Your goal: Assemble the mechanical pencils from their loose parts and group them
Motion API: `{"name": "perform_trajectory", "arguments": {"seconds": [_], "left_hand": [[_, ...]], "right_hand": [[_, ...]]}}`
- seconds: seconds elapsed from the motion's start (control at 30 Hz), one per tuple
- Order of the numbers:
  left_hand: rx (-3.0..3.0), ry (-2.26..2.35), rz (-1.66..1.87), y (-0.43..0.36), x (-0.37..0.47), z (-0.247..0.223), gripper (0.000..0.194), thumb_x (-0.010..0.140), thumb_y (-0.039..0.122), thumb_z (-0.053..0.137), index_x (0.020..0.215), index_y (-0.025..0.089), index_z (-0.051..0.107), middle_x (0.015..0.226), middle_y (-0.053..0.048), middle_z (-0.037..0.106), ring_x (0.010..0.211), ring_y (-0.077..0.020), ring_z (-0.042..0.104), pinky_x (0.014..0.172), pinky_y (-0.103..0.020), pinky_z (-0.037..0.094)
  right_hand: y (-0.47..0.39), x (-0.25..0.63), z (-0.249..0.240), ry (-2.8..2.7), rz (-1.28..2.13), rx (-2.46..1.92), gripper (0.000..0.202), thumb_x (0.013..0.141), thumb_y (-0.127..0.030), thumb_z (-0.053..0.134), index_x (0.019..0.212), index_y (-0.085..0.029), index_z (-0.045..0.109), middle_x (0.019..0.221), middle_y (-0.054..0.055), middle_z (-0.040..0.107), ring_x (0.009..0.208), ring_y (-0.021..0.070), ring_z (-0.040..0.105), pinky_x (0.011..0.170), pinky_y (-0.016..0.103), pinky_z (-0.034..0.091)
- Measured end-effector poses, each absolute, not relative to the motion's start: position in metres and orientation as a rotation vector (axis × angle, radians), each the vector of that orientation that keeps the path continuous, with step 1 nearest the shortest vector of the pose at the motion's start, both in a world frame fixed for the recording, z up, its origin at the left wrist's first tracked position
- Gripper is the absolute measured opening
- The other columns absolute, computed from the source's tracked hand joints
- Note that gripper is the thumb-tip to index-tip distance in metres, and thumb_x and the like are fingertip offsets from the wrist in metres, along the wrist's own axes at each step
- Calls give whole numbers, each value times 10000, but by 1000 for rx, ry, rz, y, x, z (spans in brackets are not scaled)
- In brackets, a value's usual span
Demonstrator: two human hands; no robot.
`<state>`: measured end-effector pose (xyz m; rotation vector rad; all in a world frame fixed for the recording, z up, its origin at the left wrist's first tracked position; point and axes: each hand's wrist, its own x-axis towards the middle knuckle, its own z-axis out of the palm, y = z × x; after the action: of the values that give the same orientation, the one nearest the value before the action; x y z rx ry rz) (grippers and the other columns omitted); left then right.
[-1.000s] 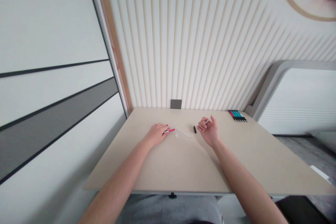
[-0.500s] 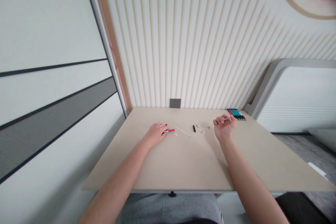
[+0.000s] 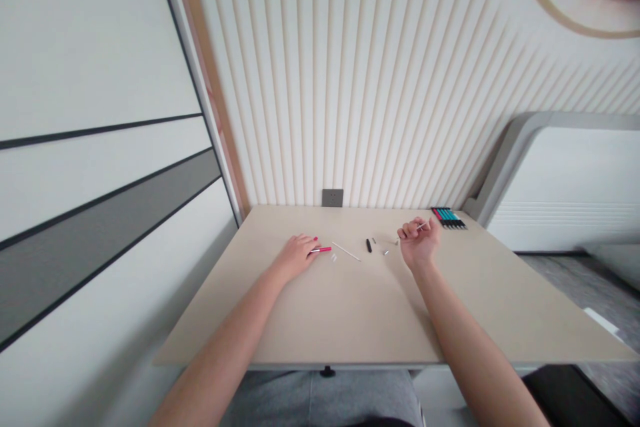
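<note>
My left hand rests on the table, its fingers round a pink pen piece that sticks out to the right. More pink shows at its fingertips. Raised a little over the table, my right hand is turned palm up and pinches a thin white stick. Between the hands lie a long thin white rod, small clear bits, a short black part, a tiny dark piece and a small silvery part. Another small piece is beside my right hand.
A dark tray of teal and pink pens sits at the table's back right. The beige table meets a ribbed wall with a grey socket. A white cabinet stands to the left, a bed headboard to the right.
My right hand has moved slightly left with the thin white stick, closer to the small parts. My left hand stays in place on the table.
</note>
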<state>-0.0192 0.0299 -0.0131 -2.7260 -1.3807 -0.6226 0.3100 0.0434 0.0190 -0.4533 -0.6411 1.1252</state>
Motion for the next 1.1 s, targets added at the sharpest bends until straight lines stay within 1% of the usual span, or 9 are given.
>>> {"name": "perform_trajectory", "arguments": {"seconds": [0.2, 0.37, 0.43, 0.6, 0.73, 0.83, 0.9, 0.97, 1.1], "left_hand": [[-2708, -1368, -671, 28, -17, -8, 179, 955, 278, 482, 1044, 230, 630, 1043, -50, 670, 961, -215, 580, 836, -359, 434], [-2724, -1344, -887, 25, -14, -2, 192, 972, 281, 450, 1059, 205, 603, 993, -57, 667, 942, -204, 596, 876, -356, 446], [-2735, -1327, -949, 24, -14, -2, 201, 974, 247, 428, 1087, 199, 587, 1007, -67, 657, 948, -203, 597, 884, -357, 456], [-2789, -1245, -1006, 25, -14, -6, 213, 969, 198, 396, 1108, 193, 558, 1050, -83, 628, 1010, -209, 576, 919, -371, 457], [-2779, -1278, -1043, 28, -15, -12, 209, 961, 170, 393, 1113, 185, 536, 1036, -81, 618, 992, -202, 577, 900, -358, 470], [-2724, -1311, -1012, 29, -15, -14, 198, 956, 176, 412, 1115, 182, 530, 1041, -83, 625, 989, -215, 578, 899, -382, 466], [-2701, -1321, -980, 30, -14, -14, 189, 958, 186, 416, 1106, 179, 534, 1038, -86, 631, 980, -223, 583, 888, -392, 465], [-2692, -1330, -962, 31, -14, -14, 185, 956, 182, 419, 1095, 179, 541, 1027, -84, 634, 971, -222, 587, 875, -389, 467], [-2711, -1328, -962, 31, -14, -14, 189, 953, 186, 439, 1095, 190, 563, 1025, -71, 638, 983, -210, 587, 887, -375, 464]], "right_hand": [[48, 298, 10, -789, 1016, -674, 437, 840, -620, 531, 692, -213, 589, 459, -73, 348, 410, 81, 316, 416, 236, 284], [43, 285, 2, -1048, 908, -836, 482, 834, -650, 533, 675, -205, 627, 466, -64, 326, 427, 88, 286, 415, 248, 247], [38, 280, 0, -1131, 908, -868, 445, 825, -621, 570, 665, -211, 634, 475, -57, 351, 449, 97, 323, 440, 249, 279], [27, 262, -9, -1611, 771, -952, 291, 814, -480, 651, 673, -225, 668, 548, -30, 509, 536, 121, 426, 523, 246, 324], [21, 241, -16, -1906, 654, -936, 230, 808, -472, 665, 759, -248, 689, 659, 1, 599, 601, 141, 486, 600, 254, 382], [17, 228, -16, -2165, 493, -988, 243, 897, -443, 559, 917, -247, 702, 809, 42, 651, 732, 164, 571, 714, 273, 417], [15, 224, -14, -2353, 359, -1075, 261, 951, -357, 473, 1039, -234, 685, 885, 63, 659, 812, 170, 598, 758, 272, 416], [13, 222, -11, -2489, 257, -1157, 277, 958, -271, 443, 1119, -229, 664, 917, 67, 660, 853, 167, 609, 767, 256, 410], [10, 223, -8, -2580, 180, -1175, 274, 954, -231, 448, 1108, -246, 674, 920, 54, 667, 890, 164, 618, 782, 239, 405]]}}
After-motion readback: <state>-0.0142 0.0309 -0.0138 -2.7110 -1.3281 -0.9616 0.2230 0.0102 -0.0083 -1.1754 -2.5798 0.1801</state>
